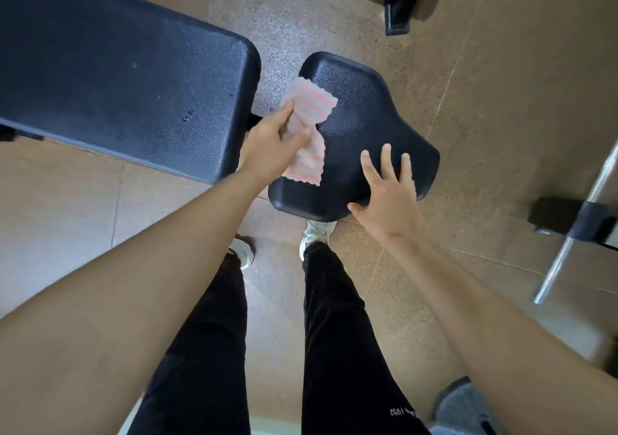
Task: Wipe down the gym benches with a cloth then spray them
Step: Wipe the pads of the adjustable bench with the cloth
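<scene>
Two bare hands reach over one bench with two black pads. Left hand (271,147) pinches one striped cloth (306,130) on the seat pad (364,117); right hand (388,197) lies spread, fingers apart, on that pad's near edge.

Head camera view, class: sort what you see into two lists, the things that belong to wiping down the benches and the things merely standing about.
Belonging to the job:
striped cloth, gripped by the left hand
seat pad, steadied by the right hand
long back pad

Standing about:
metal bar
black frame foot
grey object, bottom right, unclear
</scene>
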A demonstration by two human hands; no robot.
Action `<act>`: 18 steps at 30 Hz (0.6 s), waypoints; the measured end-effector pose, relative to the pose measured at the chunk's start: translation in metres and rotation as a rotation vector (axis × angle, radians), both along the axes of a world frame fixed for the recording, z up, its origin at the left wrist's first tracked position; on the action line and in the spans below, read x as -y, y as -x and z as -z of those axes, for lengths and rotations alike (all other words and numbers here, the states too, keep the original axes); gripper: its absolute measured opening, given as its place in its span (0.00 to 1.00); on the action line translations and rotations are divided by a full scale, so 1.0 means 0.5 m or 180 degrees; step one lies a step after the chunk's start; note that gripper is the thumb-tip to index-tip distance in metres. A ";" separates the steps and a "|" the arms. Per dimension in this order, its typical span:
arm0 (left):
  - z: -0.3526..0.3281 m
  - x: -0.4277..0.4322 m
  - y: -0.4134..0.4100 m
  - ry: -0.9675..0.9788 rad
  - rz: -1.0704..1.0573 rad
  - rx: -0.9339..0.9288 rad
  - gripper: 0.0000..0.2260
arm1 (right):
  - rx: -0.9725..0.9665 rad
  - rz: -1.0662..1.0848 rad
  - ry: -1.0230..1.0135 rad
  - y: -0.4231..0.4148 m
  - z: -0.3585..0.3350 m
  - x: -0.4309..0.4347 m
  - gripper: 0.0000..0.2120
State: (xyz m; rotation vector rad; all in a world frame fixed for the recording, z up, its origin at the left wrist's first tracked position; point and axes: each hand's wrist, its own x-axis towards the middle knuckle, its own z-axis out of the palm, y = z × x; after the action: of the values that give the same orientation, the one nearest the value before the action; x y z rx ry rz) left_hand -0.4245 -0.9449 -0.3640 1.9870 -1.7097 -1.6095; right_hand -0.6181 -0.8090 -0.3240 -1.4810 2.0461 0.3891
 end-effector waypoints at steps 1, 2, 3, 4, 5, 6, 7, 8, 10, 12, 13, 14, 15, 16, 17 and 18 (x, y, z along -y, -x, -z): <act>0.002 0.015 0.006 -0.0012 0.0031 0.0002 0.36 | 0.0009 0.0019 -0.0009 0.000 -0.001 0.000 0.48; 0.006 0.032 0.014 -0.0009 0.0072 -0.0009 0.37 | 0.0018 0.0049 -0.0019 0.000 0.000 0.000 0.48; 0.006 0.046 0.021 -0.0003 0.0115 -0.0019 0.38 | 0.0027 0.0059 -0.0041 0.000 0.001 0.000 0.48; 0.010 0.059 0.027 0.0034 0.0171 -0.0005 0.38 | 0.0032 0.0054 -0.0059 -0.001 0.003 -0.001 0.48; 0.013 0.074 0.037 0.0079 0.0264 0.0031 0.38 | 0.0030 0.0061 -0.0055 0.000 0.005 -0.002 0.48; 0.015 0.088 0.046 0.0128 0.0346 0.0051 0.39 | 0.0026 0.0070 -0.0048 0.000 0.007 -0.003 0.48; 0.016 0.103 0.056 0.0169 0.0407 0.0056 0.39 | 0.0025 0.0088 -0.0042 0.000 0.008 -0.003 0.48; 0.018 0.118 0.067 0.0225 0.0467 0.0046 0.38 | 0.0024 0.0105 -0.0029 0.000 0.010 -0.003 0.49; 0.022 0.145 0.089 0.0400 0.0666 0.0038 0.34 | 0.0022 0.0111 -0.0011 -0.001 0.012 -0.003 0.49; 0.024 0.166 0.110 0.0616 0.1012 0.0074 0.30 | 0.0043 0.0146 0.0019 -0.001 0.013 -0.003 0.49; 0.023 0.174 0.120 0.0706 0.1207 0.0117 0.28 | 0.0061 0.0173 0.0053 0.000 0.013 -0.004 0.49; 0.024 0.181 0.128 0.0798 0.1403 0.0164 0.26 | 0.0079 0.0196 0.0081 0.000 0.014 -0.006 0.49; 0.024 0.188 0.135 0.0886 0.1604 0.0220 0.24 | 0.0102 0.0215 0.0104 0.001 0.015 -0.008 0.49; 0.021 0.193 0.142 0.0971 0.1808 0.0289 0.23 | 0.0132 0.0237 0.0124 0.002 0.017 -0.010 0.49; 0.018 0.197 0.150 0.1046 0.2017 0.0381 0.23 | 0.0165 0.0263 0.0135 0.003 0.018 -0.011 0.49; 0.014 0.199 0.160 0.1130 0.2232 0.0475 0.22 | 0.0200 0.0288 0.0145 0.005 0.019 -0.012 0.48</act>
State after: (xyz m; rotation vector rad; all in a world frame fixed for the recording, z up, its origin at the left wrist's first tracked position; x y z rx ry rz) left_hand -0.5043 -1.0445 -0.3709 1.4458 -2.7268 -1.1568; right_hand -0.6205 -0.8030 -0.3334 -1.4033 2.0760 0.2583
